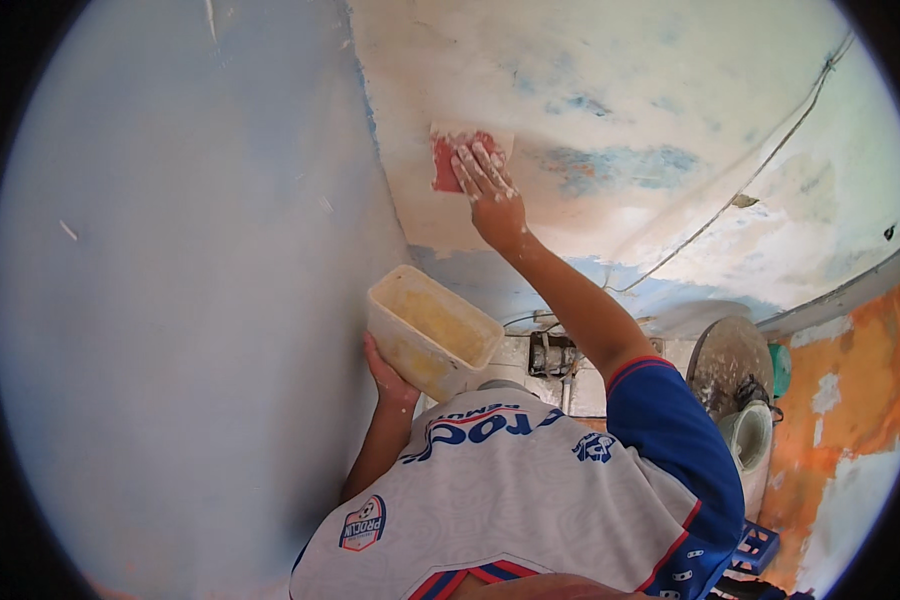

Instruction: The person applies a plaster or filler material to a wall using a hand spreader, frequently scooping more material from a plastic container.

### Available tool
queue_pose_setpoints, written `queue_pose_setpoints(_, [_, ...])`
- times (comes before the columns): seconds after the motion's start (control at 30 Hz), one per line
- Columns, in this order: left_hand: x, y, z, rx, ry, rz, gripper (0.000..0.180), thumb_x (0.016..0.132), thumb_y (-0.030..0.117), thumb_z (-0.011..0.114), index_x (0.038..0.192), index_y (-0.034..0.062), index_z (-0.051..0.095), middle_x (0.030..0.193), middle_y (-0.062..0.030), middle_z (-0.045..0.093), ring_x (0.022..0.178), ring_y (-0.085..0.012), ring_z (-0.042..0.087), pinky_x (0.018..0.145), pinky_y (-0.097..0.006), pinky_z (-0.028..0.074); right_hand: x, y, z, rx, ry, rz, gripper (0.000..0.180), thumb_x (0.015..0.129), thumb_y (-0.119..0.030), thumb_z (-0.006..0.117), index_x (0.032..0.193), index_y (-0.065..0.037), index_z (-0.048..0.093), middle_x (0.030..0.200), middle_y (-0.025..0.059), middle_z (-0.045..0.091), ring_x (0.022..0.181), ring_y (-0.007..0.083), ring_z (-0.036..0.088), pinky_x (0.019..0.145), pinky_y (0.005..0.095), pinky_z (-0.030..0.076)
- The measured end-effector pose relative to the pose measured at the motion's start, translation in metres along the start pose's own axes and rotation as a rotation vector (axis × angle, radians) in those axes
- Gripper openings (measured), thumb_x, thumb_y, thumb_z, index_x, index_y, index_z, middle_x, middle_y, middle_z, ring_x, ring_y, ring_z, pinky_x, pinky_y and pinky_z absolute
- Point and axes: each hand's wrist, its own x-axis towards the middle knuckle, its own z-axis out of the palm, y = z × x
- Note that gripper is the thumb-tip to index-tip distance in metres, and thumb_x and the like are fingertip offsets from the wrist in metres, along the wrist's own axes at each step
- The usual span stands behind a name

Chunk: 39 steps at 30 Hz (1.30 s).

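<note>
Spreader (444, 168) lies gripped beneath half-spread right hand (490, 187); left hand (388, 378) clasps tub (410, 343).

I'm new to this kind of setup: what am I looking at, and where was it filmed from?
There is no machine here, just a person's two bare hands. The single picture comes from a wide fisheye camera on their head, looking down, so straight edges bend.

The left hand holds a cream rectangular plastic tub. The right hand, smeared with white, holds a red flat spreader against a patchy wall. A bluish wall fills the left side. At lower right are a bucket and a blue crate.
</note>
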Motion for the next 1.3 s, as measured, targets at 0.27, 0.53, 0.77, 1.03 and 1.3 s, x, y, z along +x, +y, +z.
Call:
queue_pose_setpoints(0.27, [-0.008, -0.004, -0.006, -0.019, -0.045, -0.024, 0.072, 0.102, 0.062, 0.042, 0.154, 0.0124, 0.04, 0.151, -0.0104, 0.05, 0.138, -0.0308, 0.049, 0.114, -0.048, 0.042, 0.082, 0.023, -0.065, -0.15, 0.265, 0.138, 0.058, 0.082, 0.004, 0.061, 0.138, -0.005, 0.062, 0.152, 0.0112, 0.054, 0.145, 0.0329, 0.045, 0.117, 0.049, 0.042])
queue_pose_setpoints(0.53, [-0.006, -0.003, -0.001, -0.027, -0.017, 0.012, 0.073, 0.102, 0.062, 0.041, 0.155, 0.0118, 0.039, 0.152, -0.0107, 0.049, 0.139, -0.0314, 0.047, 0.115, -0.048, 0.041, -0.045, -0.001, 0.006, 0.078, -0.068, 0.04, 0.056, 0.085, 0.001, 0.059, 0.14, -0.006, 0.062, 0.151, 0.0141, 0.054, 0.144, 0.0338, 0.047, 0.118, 0.0508, 0.039])
queue_pose_setpoints(0.77, [-0.001, 0.001, 0.004, 0.004, -0.041, 0.037, 0.075, 0.102, 0.064, 0.04, 0.156, 0.012, 0.038, 0.154, -0.0101, 0.048, 0.14, -0.0309, 0.047, 0.115, -0.048, 0.041, 0.073, 0.02, -0.049, -0.077, 0.32, 0.069, 0.059, 0.08, 0.006, 0.056, 0.137, -0.009, 0.065, 0.151, 0.0128, 0.054, 0.144, 0.0327, 0.047, 0.119, 0.0498, 0.038])
queue_pose_setpoints(1.03, [0.013, 0.003, 0.022, -0.076, -0.145, 0.171, 0.082, 0.099, 0.072, 0.035, 0.159, 0.0161, 0.034, 0.16, -0.0109, 0.041, 0.145, -0.0343, 0.041, 0.118, -0.052, 0.038, -0.029, -0.041, -0.062, 0.642, -0.288, 0.78, 0.049, 0.094, 0.004, 0.057, 0.143, -0.002, 0.057, 0.131, 0.0141, 0.066, 0.112, 0.0136, 0.062, 0.091, 0.0302, 0.05])
queue_pose_setpoints(1.3, [0.068, -0.003, 0.027, -0.042, -0.46, 0.262, 0.088, 0.097, 0.076, 0.031, 0.156, 0.0116, 0.04, 0.157, -0.0105, 0.045, 0.143, -0.0326, 0.045, 0.117, -0.051, 0.039, -0.011, -0.027, -0.213, 1.208, 0.207, 0.746, 0.049, 0.091, 0.016, 0.056, 0.139, 0.012, 0.049, 0.132, 0.0226, 0.065, 0.119, 0.0231, 0.065, 0.104, 0.0335, 0.05])
